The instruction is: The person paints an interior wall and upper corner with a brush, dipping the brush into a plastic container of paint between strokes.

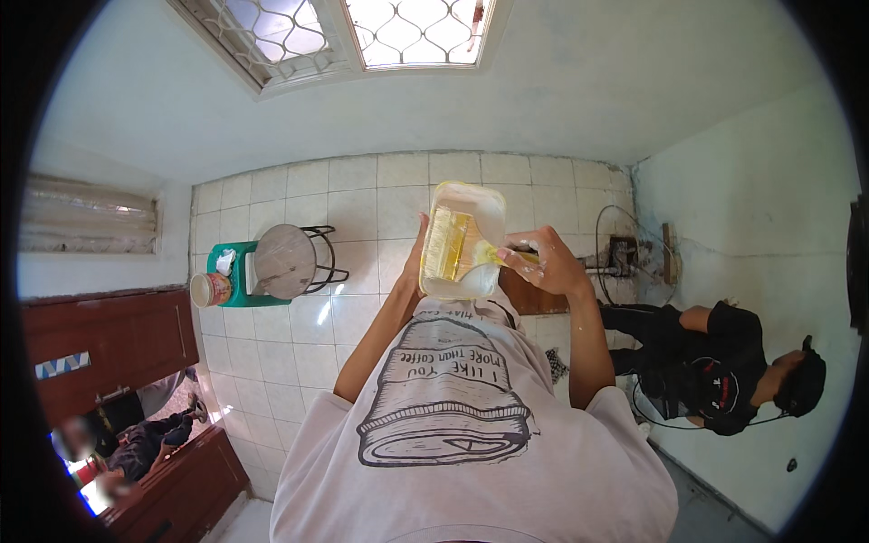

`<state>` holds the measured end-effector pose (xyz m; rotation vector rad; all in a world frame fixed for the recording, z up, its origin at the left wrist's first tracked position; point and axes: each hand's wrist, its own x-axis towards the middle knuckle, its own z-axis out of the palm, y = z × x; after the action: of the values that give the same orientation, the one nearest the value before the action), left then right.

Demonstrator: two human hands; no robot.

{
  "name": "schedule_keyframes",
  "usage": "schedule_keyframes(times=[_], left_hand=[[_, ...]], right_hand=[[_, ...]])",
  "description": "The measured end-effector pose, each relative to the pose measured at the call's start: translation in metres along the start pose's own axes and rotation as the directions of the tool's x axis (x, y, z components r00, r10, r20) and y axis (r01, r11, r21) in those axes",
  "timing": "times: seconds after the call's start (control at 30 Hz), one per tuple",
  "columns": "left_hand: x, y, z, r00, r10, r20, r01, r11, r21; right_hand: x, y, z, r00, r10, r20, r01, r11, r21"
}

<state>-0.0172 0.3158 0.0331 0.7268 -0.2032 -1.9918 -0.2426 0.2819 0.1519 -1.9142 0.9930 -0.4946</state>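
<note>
Held in front of my shirt is a small white rectangular paint tray (480, 195) with yellow along its rim. My left hand (415, 261) is closed on the tray's left side, and its fingers are partly hidden behind it. A wide paintbrush (447, 244) lies within the tray's outline, its pale bristles to the left. Its yellow handle runs right into my right hand (541, 261), which grips it. White paint spots mark the fingers and wrist of that hand. How much paint the tray holds I cannot tell.
At left, a round-topped stool (285, 261) stands by a green plastic stool (237, 285) bearing a paint tub (210, 290) and a white crumpled item (224, 261). A person in black (715, 362) is at right, near a loose cable (602, 222). More people are at the brown door (109, 344).
</note>
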Motion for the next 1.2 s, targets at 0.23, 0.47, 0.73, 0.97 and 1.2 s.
schedule_keyframes(times=[0.23,0.47,0.73,0.97,1.2], left_hand=[[0.005,-0.001,-0.022,0.99,-0.048,0.132,0.063,0.992,-0.11],[0.008,0.004,-0.007,0.988,-0.03,0.153,0.064,0.973,-0.221],[0.01,0.0,-0.001,0.999,-0.037,0.008,0.036,0.999,0.01],[0.013,0.002,-0.006,0.999,-0.046,0.003,0.046,0.998,0.04],[0.009,0.004,-0.003,0.999,-0.042,-0.02,0.042,0.999,0.009]], right_hand=[[-0.019,0.002,-0.014,0.986,0.168,0.007,-0.168,0.985,-0.029],[-0.028,0.012,-0.02,0.986,0.167,-0.028,-0.167,0.986,0.007],[-0.017,0.006,-0.009,0.99,0.139,0.026,-0.138,0.99,-0.039],[-0.008,0.013,-0.006,0.99,0.136,0.039,-0.139,0.986,0.088],[-0.002,0.016,0.008,0.991,0.135,0.005,-0.135,0.984,0.116]])
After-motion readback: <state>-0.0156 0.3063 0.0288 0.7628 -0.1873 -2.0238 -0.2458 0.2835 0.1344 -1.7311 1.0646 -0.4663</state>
